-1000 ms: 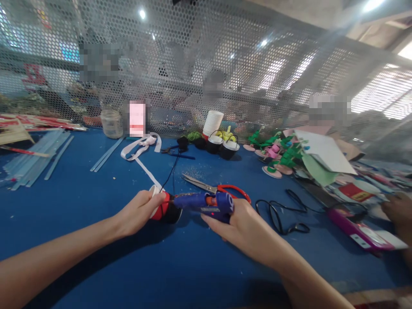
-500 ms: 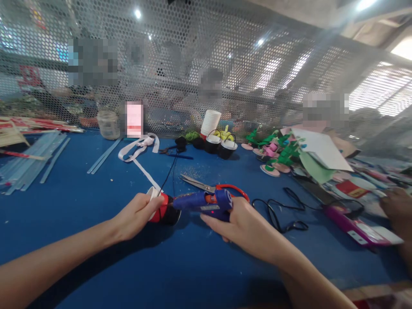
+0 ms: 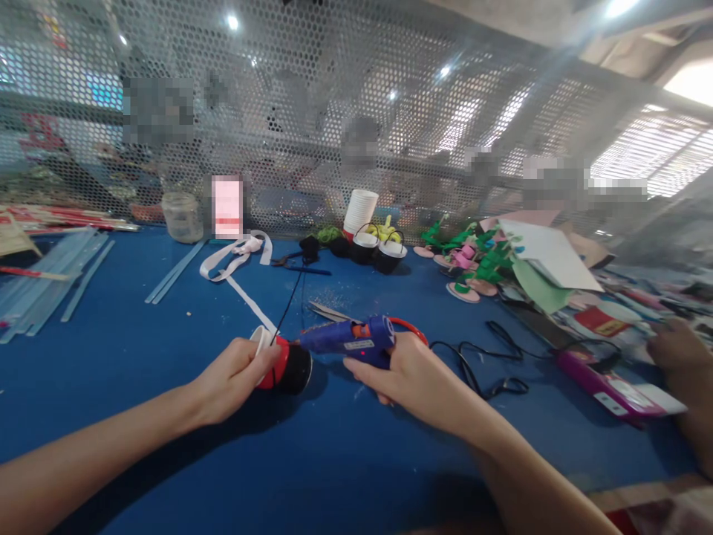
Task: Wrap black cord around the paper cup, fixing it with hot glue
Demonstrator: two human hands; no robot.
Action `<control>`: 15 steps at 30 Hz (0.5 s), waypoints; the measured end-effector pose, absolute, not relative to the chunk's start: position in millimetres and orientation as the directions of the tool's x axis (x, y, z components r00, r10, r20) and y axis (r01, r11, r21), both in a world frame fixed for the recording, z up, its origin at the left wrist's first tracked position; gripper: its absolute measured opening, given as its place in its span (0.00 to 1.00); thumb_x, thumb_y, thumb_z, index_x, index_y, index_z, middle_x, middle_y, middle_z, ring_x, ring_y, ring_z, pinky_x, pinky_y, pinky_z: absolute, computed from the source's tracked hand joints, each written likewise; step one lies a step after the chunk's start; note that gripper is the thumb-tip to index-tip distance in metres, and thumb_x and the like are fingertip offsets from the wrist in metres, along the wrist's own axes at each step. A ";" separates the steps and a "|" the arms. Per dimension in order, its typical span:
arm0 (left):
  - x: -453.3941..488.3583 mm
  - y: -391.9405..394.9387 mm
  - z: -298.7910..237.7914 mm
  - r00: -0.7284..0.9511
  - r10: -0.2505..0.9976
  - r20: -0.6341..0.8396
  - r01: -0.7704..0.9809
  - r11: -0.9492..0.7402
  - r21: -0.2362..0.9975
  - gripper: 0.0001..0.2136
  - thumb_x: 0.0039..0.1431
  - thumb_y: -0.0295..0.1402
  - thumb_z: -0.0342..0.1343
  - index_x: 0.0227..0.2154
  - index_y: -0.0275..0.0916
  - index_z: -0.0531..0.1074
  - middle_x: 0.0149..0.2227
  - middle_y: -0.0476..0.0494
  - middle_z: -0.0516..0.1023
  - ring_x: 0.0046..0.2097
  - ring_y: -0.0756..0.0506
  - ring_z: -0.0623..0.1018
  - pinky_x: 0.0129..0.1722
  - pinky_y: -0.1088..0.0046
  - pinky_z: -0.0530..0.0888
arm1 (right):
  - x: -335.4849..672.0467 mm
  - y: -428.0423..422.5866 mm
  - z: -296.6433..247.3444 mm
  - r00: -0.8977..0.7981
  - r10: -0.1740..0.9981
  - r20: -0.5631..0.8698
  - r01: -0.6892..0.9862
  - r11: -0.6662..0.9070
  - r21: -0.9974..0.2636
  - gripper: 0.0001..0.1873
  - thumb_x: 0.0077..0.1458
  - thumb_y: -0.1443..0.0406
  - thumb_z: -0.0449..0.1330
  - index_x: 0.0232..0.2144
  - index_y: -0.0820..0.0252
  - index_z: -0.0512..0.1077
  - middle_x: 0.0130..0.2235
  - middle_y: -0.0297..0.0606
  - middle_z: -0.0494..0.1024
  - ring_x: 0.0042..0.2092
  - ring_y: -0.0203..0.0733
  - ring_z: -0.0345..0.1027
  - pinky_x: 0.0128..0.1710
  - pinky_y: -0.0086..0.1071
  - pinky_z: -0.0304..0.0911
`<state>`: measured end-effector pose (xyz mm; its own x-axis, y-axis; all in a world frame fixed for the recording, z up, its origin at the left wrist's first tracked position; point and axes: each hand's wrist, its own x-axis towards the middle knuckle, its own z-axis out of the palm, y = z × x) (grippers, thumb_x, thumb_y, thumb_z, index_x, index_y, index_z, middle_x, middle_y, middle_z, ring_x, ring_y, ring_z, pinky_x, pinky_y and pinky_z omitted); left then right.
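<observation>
My left hand (image 3: 234,371) grips a paper cup (image 3: 292,367) lying tipped on its side, red near the rim and wrapped in black toward its base. A black yarn (image 3: 290,301) runs from the cup back to a dark ball of yarn (image 3: 309,249). My right hand (image 3: 404,371) is closed around a blue hot glue gun (image 3: 348,338), whose nozzle meets the side of the cup where red and black join. Behind the glue gun lie scissors (image 3: 328,311) with red handles, partly hidden by it. White ribbon (image 3: 250,301) trails from near the cup to a loose coil.
Glue sticks (image 3: 53,286) lie at the left, near a clear jar (image 3: 183,217) and a lit phone (image 3: 227,206). Stacked white cups (image 3: 359,212), small black buckets (image 3: 390,256) and green-pink crafts (image 3: 465,256) stand behind. A purple power strip (image 3: 596,383), black cord (image 3: 473,357) and another person's hand (image 3: 676,349) are at right.
The view has shifted slightly, so things sit a little further left. The cup has turned a bit, showing more of its black side. Both hands keep their holds.
</observation>
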<state>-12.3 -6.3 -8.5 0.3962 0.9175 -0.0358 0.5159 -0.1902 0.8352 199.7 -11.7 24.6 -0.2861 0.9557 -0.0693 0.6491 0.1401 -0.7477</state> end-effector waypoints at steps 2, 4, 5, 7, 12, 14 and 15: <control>-12.9 -5.5 -9.9 0.403 0.915 -0.028 0.516 -0.202 0.833 0.17 0.54 0.41 0.35 0.14 0.39 0.48 0.17 0.54 0.47 0.21 0.53 0.49 0.19 0.76 0.49 | 200.2 -11.5 24.1 -0.269 0.960 -0.082 0.666 0.124 -0.736 0.10 0.44 0.60 0.53 0.20 0.61 0.64 0.12 0.29 0.64 0.15 0.30 0.58 0.13 0.22 0.54; -13.1 -4.9 -10.6 0.413 0.911 -0.015 0.513 -0.219 0.830 0.17 0.54 0.40 0.35 0.13 0.38 0.48 0.17 0.55 0.47 0.21 0.54 0.49 0.19 0.77 0.49 | 200.7 -12.0 24.6 -0.255 0.961 -0.109 0.676 0.096 -0.730 0.11 0.44 0.59 0.54 0.19 0.61 0.63 0.12 0.29 0.63 0.14 0.30 0.58 0.13 0.22 0.53; -13.0 -4.7 -10.8 0.417 0.909 -0.007 0.510 -0.228 0.829 0.17 0.54 0.40 0.35 0.13 0.38 0.48 0.17 0.55 0.47 0.21 0.54 0.49 0.19 0.77 0.50 | 200.8 -12.3 25.1 -0.253 0.960 -0.121 0.678 0.086 -0.730 0.11 0.44 0.59 0.54 0.19 0.61 0.63 0.12 0.28 0.63 0.14 0.29 0.57 0.12 0.21 0.52; -12.7 -4.7 -10.7 0.424 0.906 0.005 0.503 -0.240 0.830 0.17 0.54 0.40 0.35 0.13 0.38 0.48 0.16 0.55 0.47 0.20 0.54 0.49 0.19 0.77 0.50 | 200.3 -12.7 25.9 -0.254 0.959 -0.128 0.675 0.080 -0.734 0.10 0.44 0.60 0.54 0.20 0.62 0.64 0.12 0.28 0.63 0.14 0.29 0.57 0.12 0.21 0.52; -12.7 -5.2 -10.9 0.420 0.907 0.017 0.496 -0.246 0.833 0.17 0.54 0.39 0.35 0.14 0.38 0.49 0.17 0.55 0.48 0.21 0.54 0.49 0.18 0.78 0.50 | 197.8 -12.7 26.6 -0.269 0.959 -0.089 0.659 0.116 -0.743 0.09 0.44 0.61 0.53 0.21 0.62 0.64 0.12 0.28 0.63 0.15 0.30 0.58 0.13 0.21 0.53; -13.2 -5.1 -11.4 0.426 0.905 0.017 0.499 -0.251 0.829 0.17 0.54 0.39 0.35 0.14 0.38 0.49 0.17 0.55 0.48 0.21 0.54 0.49 0.19 0.77 0.51 | 198.0 -13.2 27.0 -0.262 0.960 -0.094 0.669 0.110 -0.735 0.10 0.44 0.60 0.53 0.21 0.62 0.63 0.12 0.28 0.62 0.14 0.29 0.57 0.12 0.21 0.52; -13.4 -5.0 -11.7 0.430 0.903 0.018 0.501 -0.255 0.827 0.17 0.54 0.39 0.35 0.14 0.38 0.49 0.17 0.55 0.48 0.21 0.54 0.49 0.19 0.77 0.51 | 198.3 -13.5 27.3 -0.261 0.960 -0.102 0.673 0.104 -0.733 0.10 0.44 0.60 0.53 0.20 0.62 0.63 0.12 0.28 0.62 0.14 0.29 0.56 0.12 0.21 0.51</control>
<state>-13.4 -5.0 -11.7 0.4299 0.9027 0.0178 0.5007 -0.2547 0.8273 198.3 -13.5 27.3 -0.2606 0.9600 -0.1023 0.6726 0.1044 -0.7326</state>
